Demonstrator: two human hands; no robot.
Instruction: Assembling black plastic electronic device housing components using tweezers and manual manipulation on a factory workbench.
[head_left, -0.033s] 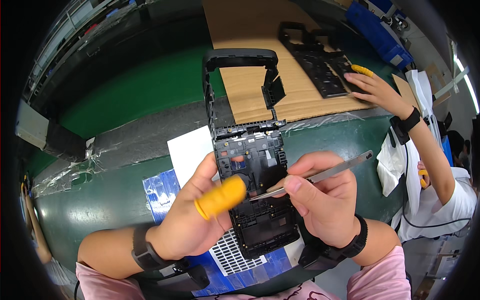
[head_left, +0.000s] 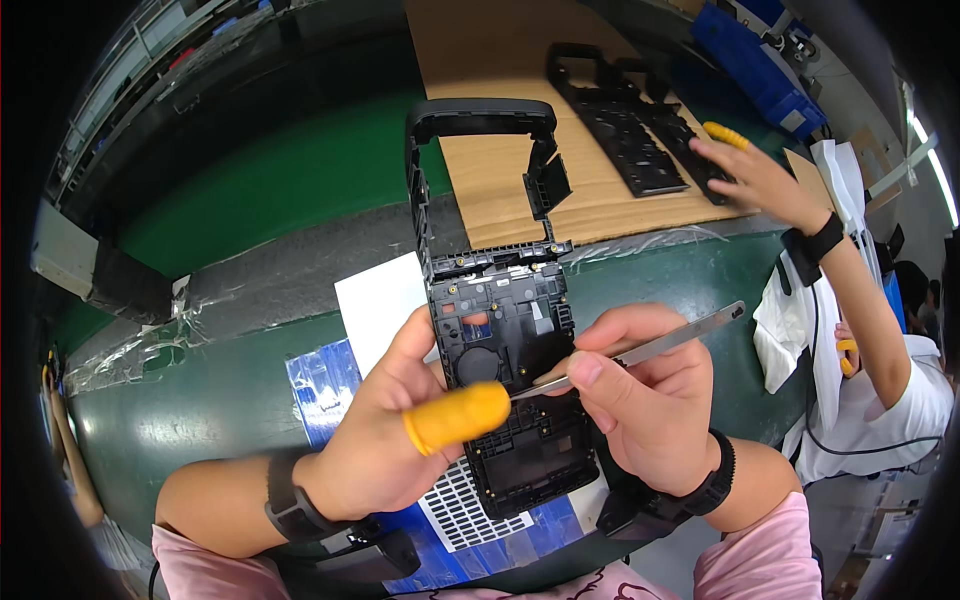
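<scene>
A black plastic housing [head_left: 515,300] with a handle-like frame at its far end lies in my left hand [head_left: 370,445], whose fingers wrap round its left side and back. The thumb wears a yellow finger cot [head_left: 458,418] and presses at the housing's middle, against the tip of the tweezers. Pinched between thumb and fingers of my right hand [head_left: 650,405] are metal tweezers [head_left: 685,333], slanting down to the left across the housing. The cot covers their tip, so I cannot tell whether they grip anything.
Beneath the housing lie a sheet of black labels [head_left: 460,515], white paper [head_left: 375,298] and a blue plastic-wrapped pad [head_left: 318,382]. Beyond, a co-worker's hand [head_left: 765,185] touches black housings [head_left: 640,150] on cardboard [head_left: 500,205]. A blue bin [head_left: 755,75] stands far right.
My left thumb has moved right and down onto the tweezers' tip. The co-worker's housings have separated, the left one shifting left. My right hand stays in place.
</scene>
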